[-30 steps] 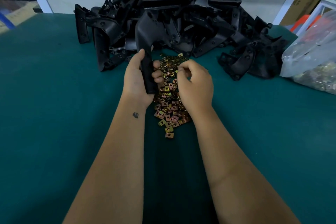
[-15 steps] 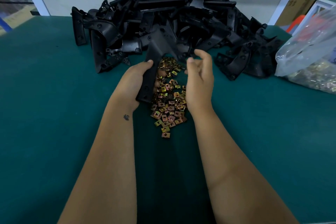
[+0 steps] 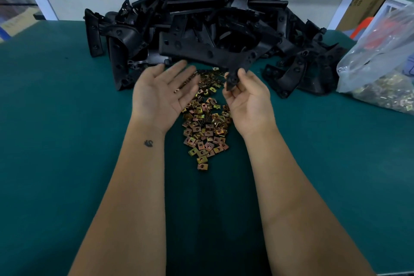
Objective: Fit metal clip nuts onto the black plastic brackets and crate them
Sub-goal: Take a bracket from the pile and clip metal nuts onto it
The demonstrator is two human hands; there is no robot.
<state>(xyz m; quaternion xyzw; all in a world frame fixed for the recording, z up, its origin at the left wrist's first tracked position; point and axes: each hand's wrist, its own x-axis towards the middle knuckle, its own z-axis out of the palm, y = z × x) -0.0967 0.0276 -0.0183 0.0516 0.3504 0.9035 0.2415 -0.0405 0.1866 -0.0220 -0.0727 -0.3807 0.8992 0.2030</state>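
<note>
My right hand [image 3: 248,96] pinches one end of a long black plastic bracket [image 3: 201,50], which stretches up and to the left above the table. My left hand [image 3: 164,89] lies palm up beside it, fingers straight, holding nothing. A heap of brass-coloured metal clip nuts [image 3: 205,123] sits on the green table between and below both hands. Behind them rises a big pile of black brackets [image 3: 201,13]. No crate is in view.
A clear plastic bag [image 3: 380,69] with more clip nuts lies at the right edge of the green table [image 3: 56,130]. White shelf posts and cardboard boxes stand behind the table. Loose brackets [image 3: 289,76] lie right of the nuts.
The bracket passed from my left hand to my right. My left hand let go and turned palm up; the bracket swung from upright to lying across, above the nuts.
</note>
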